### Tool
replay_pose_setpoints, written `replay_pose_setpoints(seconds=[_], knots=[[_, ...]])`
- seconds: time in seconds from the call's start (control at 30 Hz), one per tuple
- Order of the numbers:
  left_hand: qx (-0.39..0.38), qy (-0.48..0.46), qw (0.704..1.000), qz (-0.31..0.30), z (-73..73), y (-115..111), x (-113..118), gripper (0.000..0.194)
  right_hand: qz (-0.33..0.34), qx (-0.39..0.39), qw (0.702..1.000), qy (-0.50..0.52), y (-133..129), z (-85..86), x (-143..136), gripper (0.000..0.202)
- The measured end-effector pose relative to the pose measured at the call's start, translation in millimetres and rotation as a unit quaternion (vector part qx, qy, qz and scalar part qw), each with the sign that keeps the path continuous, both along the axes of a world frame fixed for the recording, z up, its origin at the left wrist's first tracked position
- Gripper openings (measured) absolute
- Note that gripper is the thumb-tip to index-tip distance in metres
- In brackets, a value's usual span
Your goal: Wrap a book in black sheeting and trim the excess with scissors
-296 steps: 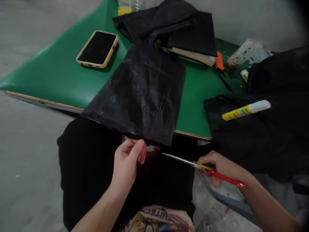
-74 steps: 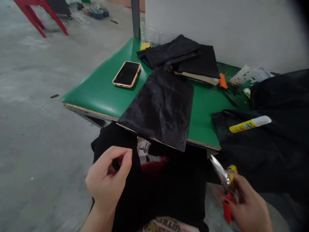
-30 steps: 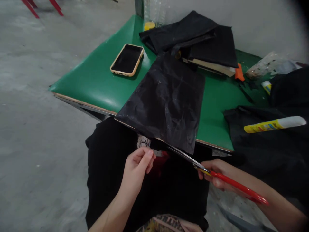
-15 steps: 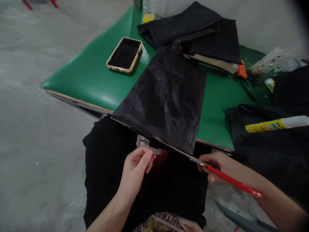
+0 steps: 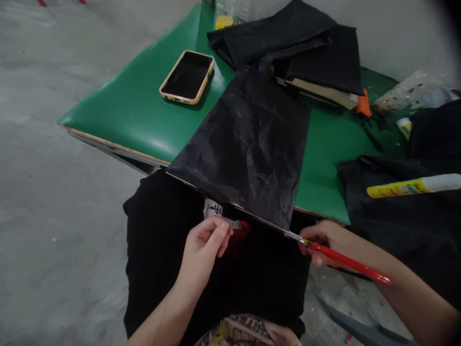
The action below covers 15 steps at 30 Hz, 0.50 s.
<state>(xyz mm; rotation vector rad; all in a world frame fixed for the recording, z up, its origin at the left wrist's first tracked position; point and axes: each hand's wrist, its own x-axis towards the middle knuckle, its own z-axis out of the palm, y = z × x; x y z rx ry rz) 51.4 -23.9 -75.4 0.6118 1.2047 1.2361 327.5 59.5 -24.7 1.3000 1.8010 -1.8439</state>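
A creased black sheet [image 5: 248, 149] hangs over the green tabletop's near edge, with a thin pale line along its lower edge. My right hand [image 5: 327, 242] is closed around red-handled scissors [image 5: 345, 262], seen nearly edge-on. Their metal end meets the sheet's lower right corner; how far the blades are apart is hidden. Over my lap, my left hand [image 5: 211, 240] has its thumb and fingers pressed together below the sheet's edge. Whatever may be between those fingertips does not show clearly.
A phone [image 5: 188, 77] lies on the green tabletop [image 5: 133, 110]. Behind are folded black sheets [image 5: 281, 36] and an orange-handled tool [image 5: 363, 103]. To the right, a yellow-and-white glue tube [image 5: 399, 188] rests on black material [image 5: 370, 216].
My right hand and the scissors have shifted slightly right and up at the sheet's corner. My left hand stays pinched in nearly the same place. The camera view has moved a little.
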Motion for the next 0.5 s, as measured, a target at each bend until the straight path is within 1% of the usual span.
replay_pose_setpoints(seconds=[0.17, 0.3, 0.43, 0.5], knots=[[0.0, -0.001, 1.0, -0.001, -0.7, -0.6, 0.1, 0.029, 0.001, 0.014, 1.0, 0.004, 0.1, 1.9, -3.4, 0.051], [0.0, -0.003, 1.0, -0.001, -0.6, -0.9, 0.1, 0.03, 0.001, 0.006, 1.0, 0.012, 0.4, 4.8, -6.3, 0.058], [0.0, -0.005, 1.0, -0.001, 0.0, -0.8, 0.2, 0.03, 0.004, 0.007, 1.0, 0.008, -0.9, 1.8, -5.6, 0.064], [0.0, -0.004, 1.0, 0.0, 0.1, -0.8, 0.3, 0.03, 0.005, -0.006, 1.0, 0.014, -3.4, 0.1, -4.4, 0.069]])
